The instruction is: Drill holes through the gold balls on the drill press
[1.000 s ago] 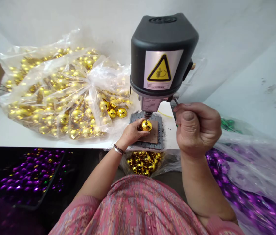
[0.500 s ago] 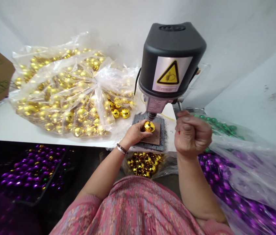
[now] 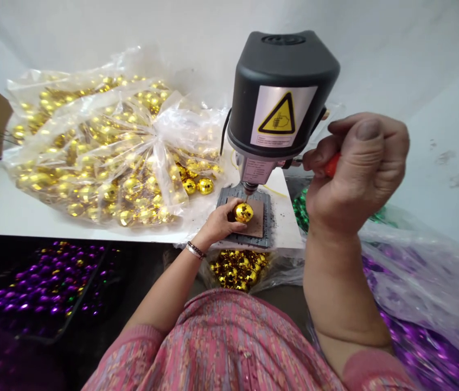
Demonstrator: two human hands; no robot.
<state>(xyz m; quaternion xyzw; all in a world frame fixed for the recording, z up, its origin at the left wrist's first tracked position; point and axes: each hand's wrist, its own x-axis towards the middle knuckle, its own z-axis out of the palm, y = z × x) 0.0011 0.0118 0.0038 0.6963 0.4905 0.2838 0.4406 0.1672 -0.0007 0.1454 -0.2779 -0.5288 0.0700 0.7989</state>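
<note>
My left hand (image 3: 222, 221) pinches a shiny gold faceted ball (image 3: 243, 212) on the brown board (image 3: 256, 222) that lies on the grey base of a bench drill press (image 3: 284, 98). The drill bit (image 3: 247, 197) points down at the ball's top; whether its tip touches the ball I cannot tell. Raised to the right of the machine, my right hand (image 3: 355, 168) is closed round the red knob (image 3: 331, 165) of the drill press lever. Most of that lever is hidden by my fingers. Dark shavings lie around the base.
A big clear bag of gold balls (image 3: 91, 157) fills the table's left side, with loose gold balls (image 3: 205, 186) at its mouth. Below the table edge is a bag of gold balls (image 3: 240, 269). Purple balls (image 3: 50, 282) lie lower left; bagged green and purple balls (image 3: 425, 347) are at right.
My right hand has swung up and outward with the lever knob. The drill bit has risen relative to the ball, which my left hand still holds on the board.
</note>
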